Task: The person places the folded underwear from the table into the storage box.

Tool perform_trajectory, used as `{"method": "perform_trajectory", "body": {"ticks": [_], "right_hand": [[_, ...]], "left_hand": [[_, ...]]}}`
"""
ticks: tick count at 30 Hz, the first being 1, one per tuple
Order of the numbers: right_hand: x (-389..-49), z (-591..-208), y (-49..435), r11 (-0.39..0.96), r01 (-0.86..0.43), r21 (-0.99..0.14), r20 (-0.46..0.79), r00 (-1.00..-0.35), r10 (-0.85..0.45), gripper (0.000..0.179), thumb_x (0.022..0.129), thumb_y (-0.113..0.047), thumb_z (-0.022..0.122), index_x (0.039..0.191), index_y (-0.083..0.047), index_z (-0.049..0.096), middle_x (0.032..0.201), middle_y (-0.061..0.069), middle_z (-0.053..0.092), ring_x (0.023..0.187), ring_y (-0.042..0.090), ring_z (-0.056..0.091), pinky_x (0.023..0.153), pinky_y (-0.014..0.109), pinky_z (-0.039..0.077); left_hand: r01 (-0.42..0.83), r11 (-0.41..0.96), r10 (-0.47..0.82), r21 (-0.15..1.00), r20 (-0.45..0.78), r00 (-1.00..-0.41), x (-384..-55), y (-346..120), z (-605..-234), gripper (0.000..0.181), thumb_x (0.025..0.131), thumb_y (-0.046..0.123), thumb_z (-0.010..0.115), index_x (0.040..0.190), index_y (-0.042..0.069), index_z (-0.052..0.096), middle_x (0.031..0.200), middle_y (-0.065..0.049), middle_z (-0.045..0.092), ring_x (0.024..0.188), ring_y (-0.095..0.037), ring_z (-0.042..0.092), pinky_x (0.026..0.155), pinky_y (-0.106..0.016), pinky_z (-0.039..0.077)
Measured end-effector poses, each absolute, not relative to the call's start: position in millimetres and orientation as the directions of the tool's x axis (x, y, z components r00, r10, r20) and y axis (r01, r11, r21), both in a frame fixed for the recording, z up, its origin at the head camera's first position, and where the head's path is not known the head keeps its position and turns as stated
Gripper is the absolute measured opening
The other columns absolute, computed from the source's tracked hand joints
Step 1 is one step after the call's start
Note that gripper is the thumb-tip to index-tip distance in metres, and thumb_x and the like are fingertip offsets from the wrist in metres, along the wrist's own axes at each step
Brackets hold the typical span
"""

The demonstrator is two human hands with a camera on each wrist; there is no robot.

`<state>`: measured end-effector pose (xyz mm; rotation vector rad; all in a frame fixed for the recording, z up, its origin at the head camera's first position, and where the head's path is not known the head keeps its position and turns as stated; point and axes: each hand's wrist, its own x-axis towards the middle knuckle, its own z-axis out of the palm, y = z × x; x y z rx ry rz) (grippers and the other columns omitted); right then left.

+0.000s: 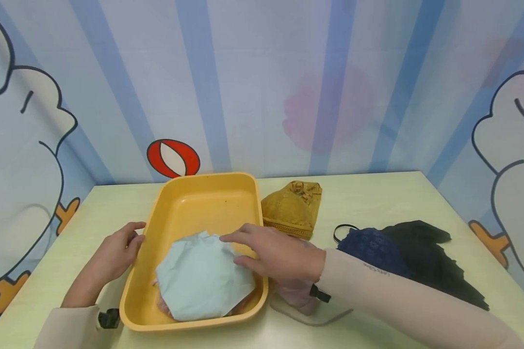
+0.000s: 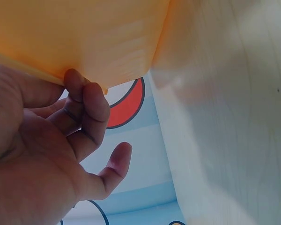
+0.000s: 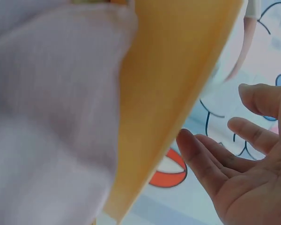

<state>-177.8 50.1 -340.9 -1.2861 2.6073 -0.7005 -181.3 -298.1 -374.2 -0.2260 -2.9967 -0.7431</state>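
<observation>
My left hand [image 1: 120,249] pinches the left rim of a yellow plastic tray [image 1: 201,189], its fingertips against the outer wall in the left wrist view. In the tray's near half lies a pale blue cloth garment [image 1: 203,276], spread flat, with some pinkish fabric [image 1: 163,306] showing from beneath. My right hand [image 1: 266,247] hovers over the tray's right side, fingers extended and empty, its fingertips overlapping the blue garment's edge. Under my right wrist, a pale mauve garment [image 1: 294,293] with a thin strap lies beside the tray, partly hidden.
A mustard lace bra [image 1: 290,211] lies folded just right of the tray. Farther right, a navy lace garment [image 1: 371,249] with a thin strap loop overlaps a black-green garment [image 1: 436,261]. A printed fabric backdrop [image 1: 262,87] rises behind the pale table [image 1: 375,198].
</observation>
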Motion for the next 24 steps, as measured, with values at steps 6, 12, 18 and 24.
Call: {"method": "perform_trajectory", "body": {"ticks": [6, 12, 18, 24], "right_hand": [[-193.3, -333.0, 62.0, 0.543, -0.694, -0.472, 0.126, -0.663, -0.738, 0.044, 0.097, -0.029, 0.056, 0.14, -0.021, 0.047, 0.123, 0.0, 0.051, 0.097, 0.011, 0.054, 0.08, 0.025, 0.046], [-216.2, -326.3, 80.0, 0.554, -0.703, -0.446, 0.222, -0.686, -0.692, 0.043, 0.096, -0.022, 0.058, 0.136, -0.01, 0.049, 0.116, 0.005, 0.055, 0.097, 0.019, 0.057, 0.079, 0.029, 0.047], [-240.4, -323.2, 98.2, 0.626, -0.645, -0.438, 0.253, -0.756, -0.604, 0.041, 0.095, -0.019, 0.059, 0.134, -0.007, 0.051, 0.12, 0.01, 0.057, 0.103, 0.024, 0.059, 0.085, 0.037, 0.047], [-259.7, -331.7, 112.0, 0.679, -0.563, -0.471, 0.194, -0.817, -0.543, 0.041, 0.095, -0.02, 0.057, 0.133, -0.005, 0.05, 0.123, 0.014, 0.057, 0.107, 0.028, 0.058, 0.088, 0.039, 0.046]], "left_hand": [[0.158, 0.873, 0.133, 0.462, 0.085, -0.987, -181.2, -297.8, -374.4, 0.035, 0.097, 0.005, 0.047, 0.127, -0.013, 0.043, 0.079, -0.008, 0.053, 0.062, -0.018, 0.047, 0.055, -0.031, 0.042], [0.164, 0.874, 0.14, 0.457, 0.087, -0.986, -181.6, -298.4, -374.3, 0.035, 0.098, 0.006, 0.047, 0.127, -0.013, 0.043, 0.079, -0.008, 0.053, 0.062, -0.017, 0.047, 0.055, -0.031, 0.042], [0.175, 0.871, 0.151, 0.459, 0.088, -0.985, -182.3, -298.6, -373.9, 0.035, 0.099, 0.007, 0.047, 0.127, -0.013, 0.042, 0.079, -0.007, 0.053, 0.062, -0.017, 0.047, 0.055, -0.032, 0.041], [0.163, 0.875, 0.141, 0.455, 0.081, -0.987, -181.8, -298.4, -374.8, 0.035, 0.098, 0.005, 0.047, 0.128, -0.013, 0.043, 0.079, -0.007, 0.053, 0.063, -0.017, 0.048, 0.056, -0.032, 0.042]]}}
